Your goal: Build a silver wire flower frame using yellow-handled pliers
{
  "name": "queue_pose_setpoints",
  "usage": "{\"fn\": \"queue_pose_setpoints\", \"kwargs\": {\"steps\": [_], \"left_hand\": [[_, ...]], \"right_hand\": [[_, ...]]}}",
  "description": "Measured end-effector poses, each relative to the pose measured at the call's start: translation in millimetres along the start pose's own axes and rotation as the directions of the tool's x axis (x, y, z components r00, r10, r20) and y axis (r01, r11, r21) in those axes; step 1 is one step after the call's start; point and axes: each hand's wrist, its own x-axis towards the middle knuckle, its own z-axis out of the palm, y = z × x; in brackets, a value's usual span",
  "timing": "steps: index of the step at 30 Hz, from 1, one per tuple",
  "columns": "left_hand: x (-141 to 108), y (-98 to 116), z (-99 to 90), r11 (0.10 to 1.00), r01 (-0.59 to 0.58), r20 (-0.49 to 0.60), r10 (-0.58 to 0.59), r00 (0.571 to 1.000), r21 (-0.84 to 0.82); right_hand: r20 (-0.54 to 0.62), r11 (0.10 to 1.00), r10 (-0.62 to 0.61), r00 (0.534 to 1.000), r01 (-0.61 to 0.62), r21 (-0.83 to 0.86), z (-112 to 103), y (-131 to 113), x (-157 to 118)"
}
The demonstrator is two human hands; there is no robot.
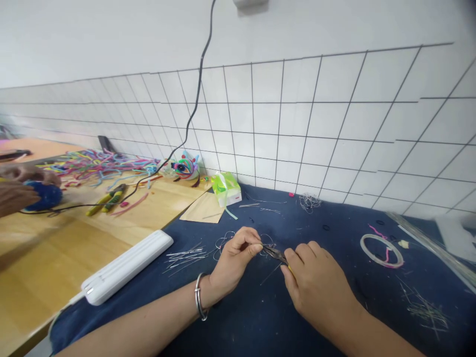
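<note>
One tissue pack [226, 186] stands beyond the right hand [316, 277] gripping pliers [274, 253]

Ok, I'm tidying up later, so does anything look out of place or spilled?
Two messy spots: a tangled wire clump near the wall, and thin pieces criss-crossed at the right of the dark cloth, unlike the more aligned wires near the left hand. Nothing looks clearly damaged.

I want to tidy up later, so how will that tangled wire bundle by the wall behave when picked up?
The wire bundle is probably light for its size, being mostly open loops. Its thin, curled strands suggest it would flex springily. Those crossing loops might also snag.
</note>
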Motion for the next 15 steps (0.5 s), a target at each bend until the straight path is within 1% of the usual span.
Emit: {"fn": "queue_pose_setpoints", "kwargs": {"steps": [11,15], "left_hand": [[0.1,-1.4,-2.1,1.000,-0.004,0.036,0.004,0.999,0.015],[-0.3,-0.8,-1.6,1.000,0.007,0.027,-0.007,1.000,0.011]], "right_hand": [[0.031,0.999,0.023,0.999,-0.025,0.044,-0.3,1.5,0.1],[0.028,0.998,0.024,0.999,-0.026,0.054,-0.6,2.5,-1.2]]}}
